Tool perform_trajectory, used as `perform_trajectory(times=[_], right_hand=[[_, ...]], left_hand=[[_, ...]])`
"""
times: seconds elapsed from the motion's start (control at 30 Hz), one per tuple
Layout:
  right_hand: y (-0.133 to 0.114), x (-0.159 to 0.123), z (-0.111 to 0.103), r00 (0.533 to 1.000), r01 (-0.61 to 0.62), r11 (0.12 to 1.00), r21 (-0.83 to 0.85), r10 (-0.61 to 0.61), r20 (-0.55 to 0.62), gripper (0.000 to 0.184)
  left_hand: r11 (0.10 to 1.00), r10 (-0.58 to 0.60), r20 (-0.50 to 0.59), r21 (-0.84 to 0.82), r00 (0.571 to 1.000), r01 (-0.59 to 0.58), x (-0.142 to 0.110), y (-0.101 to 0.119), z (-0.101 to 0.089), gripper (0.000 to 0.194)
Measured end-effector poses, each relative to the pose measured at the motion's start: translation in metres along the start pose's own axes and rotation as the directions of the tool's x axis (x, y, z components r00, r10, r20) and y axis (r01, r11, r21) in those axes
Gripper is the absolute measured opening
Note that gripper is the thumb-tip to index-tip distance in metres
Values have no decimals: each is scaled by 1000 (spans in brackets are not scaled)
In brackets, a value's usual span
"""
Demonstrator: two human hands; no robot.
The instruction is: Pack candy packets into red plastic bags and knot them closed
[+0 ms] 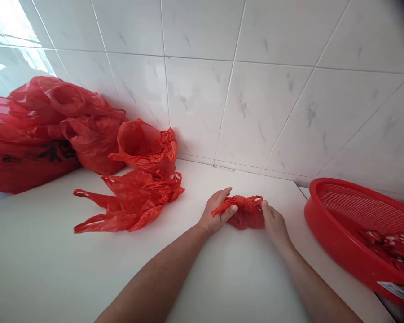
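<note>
A small red plastic bag (246,219), bunched and twisted along its top like a knot, sits on the white surface between my hands. My left hand (218,210) grips its left side, thumb in front and fingers partly hidden behind. At the other side, my right hand (274,223) holds the bag's right end by its short loop, most fingers out of sight behind it. What the bag contains cannot be made out. Left of my hands, a loose red plastic bag (134,199) lies flat with its handles spread.
An open-topped red bag (143,141) stands near the tiled wall (202,103). Several filled red bags (47,134) are heaped at the far left. On the right, a red plastic basket (336,242) holds small shiny wrapped pieces (387,242). The white tabletop (242,278) reaches the wall.
</note>
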State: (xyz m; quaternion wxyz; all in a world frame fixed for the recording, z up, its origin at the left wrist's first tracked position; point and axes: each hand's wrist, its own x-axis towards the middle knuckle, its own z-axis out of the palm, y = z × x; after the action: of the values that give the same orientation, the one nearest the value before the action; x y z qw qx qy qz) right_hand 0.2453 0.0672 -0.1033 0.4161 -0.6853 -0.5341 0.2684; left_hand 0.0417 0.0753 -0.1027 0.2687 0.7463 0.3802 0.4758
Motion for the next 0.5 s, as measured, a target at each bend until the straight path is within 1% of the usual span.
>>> perform_trajectory(times=[0.03, 0.07, 0.13, 0.2, 0.23, 0.3, 0.4, 0.5], right_hand=[[-2, 6, 0, 997, -34, 999, 19, 33, 66, 60], [-4, 12, 0, 990, -64, 995, 75, 53, 130, 60], [-10, 22, 1, 962, -116, 955, 272, 40, 270, 51], [-15, 28, 2, 928, -172, 862, 476, -20, 371, 41], [-17, 30, 2, 919, -197, 806, 558, -46, 391, 37], [-19, 32, 3, 922, -224, 697, 682, -76, 380, 31], [-20, 33, 5, 945, -230, 547, 805, -72, 319, 25], [-16, 35, 7, 963, -224, 448, 866, -32, 266, 25]], left_hand=[[1000, 13, -22, -14, 1000, -14, 0, 1, 0, 48], [999, 29, -45, -23, 999, -30, 0, 3, 0, 43], [997, 55, -91, -42, 994, -60, 1, 4, 0, 35], [995, 54, -124, -71, 991, -63, 2, 3, 1, 31], [995, 48, -130, -84, 990, -60, 2, 2, 1, 29], [994, 42, -141, -90, 989, -55, 4, -3, 3, 27], [998, 32, -166, -40, 986, -39, 8, -12, 5, 25], [997, -25, -152, 63, 988, 35, 12, -19, 5, 27]])
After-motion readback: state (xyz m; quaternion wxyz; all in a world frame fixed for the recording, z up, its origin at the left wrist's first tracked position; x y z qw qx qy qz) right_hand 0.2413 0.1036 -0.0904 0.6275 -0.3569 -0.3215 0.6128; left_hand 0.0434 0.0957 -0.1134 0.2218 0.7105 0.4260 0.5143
